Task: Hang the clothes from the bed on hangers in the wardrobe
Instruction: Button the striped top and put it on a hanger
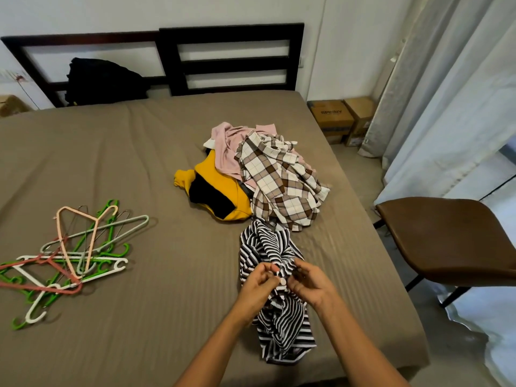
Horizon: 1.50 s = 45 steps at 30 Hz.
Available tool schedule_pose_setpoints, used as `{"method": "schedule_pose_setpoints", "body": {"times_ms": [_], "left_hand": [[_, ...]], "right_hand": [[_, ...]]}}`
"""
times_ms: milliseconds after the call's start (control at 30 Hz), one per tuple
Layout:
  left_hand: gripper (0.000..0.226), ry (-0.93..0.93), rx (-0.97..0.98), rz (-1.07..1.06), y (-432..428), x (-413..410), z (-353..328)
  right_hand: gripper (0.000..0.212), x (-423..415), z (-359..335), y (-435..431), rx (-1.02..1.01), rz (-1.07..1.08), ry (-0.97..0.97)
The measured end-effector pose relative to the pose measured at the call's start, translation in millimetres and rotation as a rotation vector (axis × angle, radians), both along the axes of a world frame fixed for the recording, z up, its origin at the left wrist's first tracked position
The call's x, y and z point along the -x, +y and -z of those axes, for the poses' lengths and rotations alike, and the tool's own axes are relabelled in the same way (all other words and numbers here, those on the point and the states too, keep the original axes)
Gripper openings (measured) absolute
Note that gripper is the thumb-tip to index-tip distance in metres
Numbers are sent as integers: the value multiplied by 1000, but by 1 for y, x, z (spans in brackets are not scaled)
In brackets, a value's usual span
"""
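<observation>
1. I see my left hand (258, 283) and right hand (310, 283) pinching the striped garment (282, 325), lower centre.
2. Hangers (69, 255) lie tangled at left on the bed (139, 152).
3. Clothes pile (257, 171) sits centre.

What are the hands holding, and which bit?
The left hand and right hand pinch the striped top at a bunched fold near its middle.

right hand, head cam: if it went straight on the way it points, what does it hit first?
Likely the left hand: the right hand points up-left, pinching the striped garment, and the left hand grips the same fabric just opposite. Depth is hard to judge, but they look level.
</observation>
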<state>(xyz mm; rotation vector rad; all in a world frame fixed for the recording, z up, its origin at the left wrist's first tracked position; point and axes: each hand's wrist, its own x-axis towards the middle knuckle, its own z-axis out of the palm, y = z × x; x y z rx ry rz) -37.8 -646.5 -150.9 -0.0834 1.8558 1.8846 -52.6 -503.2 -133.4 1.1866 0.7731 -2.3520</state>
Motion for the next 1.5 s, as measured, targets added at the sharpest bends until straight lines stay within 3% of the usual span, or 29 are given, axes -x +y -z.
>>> {"method": "schedule_pose_setpoints", "body": {"times_ms": [67,167,233,367,500,600,733,800,833,933,1000,1067,1167,1233,1300,1400,1500], "left_hand": [[5,-69,33,44,-4,1,5],[38,-226,177,20,-8,12,3],[49,-198,220,-45,-5,23,-1],[44,-259,27,-50,11,40,-11],[51,-332,-19,-81,19,42,3],[36,-258,189,45,18,35,19],[41,-105,499,195,19,31,18],[41,-21,638,269,18,36,22],[38,21,683,282,15,38,23],[25,164,793,209,6,41,21],[19,261,773,84,-1,41,20],[14,345,657,-48,-4,40,12],[17,405,490,-153,-3,43,1],[26,342,346,-72,-5,48,-8],[26,223,210,141,-6,52,-15],[29,110,349,403,1,58,-17],[42,199,657,422,19,69,-14]], "right_hand": [[19,5,-4,0,-66,-7,73],[21,6,-8,3,-79,-26,168],[24,3,-14,4,-65,-45,272],[25,-1,-33,2,-133,-193,416],[17,1,-41,4,-72,-112,409],[21,2,-39,10,28,-11,397],[17,2,-41,9,-14,-3,391],[14,3,-43,11,-170,-8,395],[13,4,-44,14,-372,-48,415],[12,4,-45,33,-1338,-315,455],[13,5,-47,45,-1589,-293,453],[15,7,-46,53,-1540,-158,475],[20,12,-55,53,-1028,95,480],[24,16,-72,49,-718,141,496],[23,23,-92,46,-531,92,551],[16,38,-118,37,-416,-123,615],[12,43,-135,18,-475,-401,732]]}}
